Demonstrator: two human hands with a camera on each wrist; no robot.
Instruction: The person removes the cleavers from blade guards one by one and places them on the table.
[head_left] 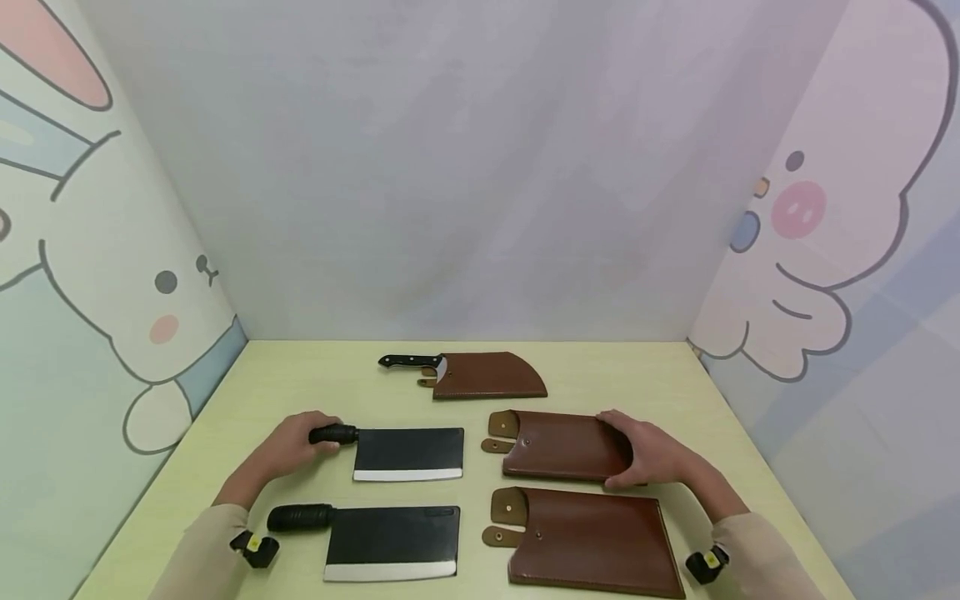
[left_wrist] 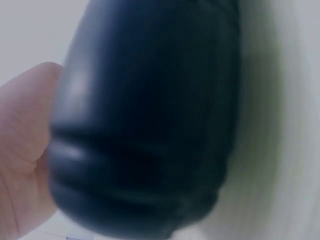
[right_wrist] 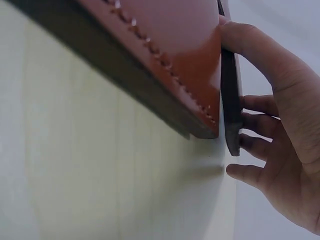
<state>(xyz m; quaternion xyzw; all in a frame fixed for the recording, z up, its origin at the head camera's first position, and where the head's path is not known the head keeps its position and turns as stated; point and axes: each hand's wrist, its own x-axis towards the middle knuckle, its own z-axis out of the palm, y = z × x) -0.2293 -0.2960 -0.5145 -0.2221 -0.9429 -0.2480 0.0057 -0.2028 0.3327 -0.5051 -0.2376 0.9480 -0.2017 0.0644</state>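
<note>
My left hand [head_left: 292, 446] holds the black handle of the upper cleaver [head_left: 408, 450], whose blade lies flat and points right. The left wrist view is mostly filled by this ridged handle [left_wrist: 145, 110], with part of the hand behind it. Across the right end of the middle brown leather sheath [head_left: 562, 446] my right hand [head_left: 656, 450] spans, thumb at the near edge and fingers at the far edge. In the right wrist view, the thumb and fingers are at the dark edge of that sheath [right_wrist: 231, 100]. Its snap strap and flap face the cleaver.
Nearer the front, a second cleaver [head_left: 393, 537] with a black handle lies left of a larger brown sheath [head_left: 592, 542]. At the back is a knife with a riveted handle, its blade inside a curved brown sheath [head_left: 491, 377]. Curtain-like walls enclose the pale table [head_left: 300, 379].
</note>
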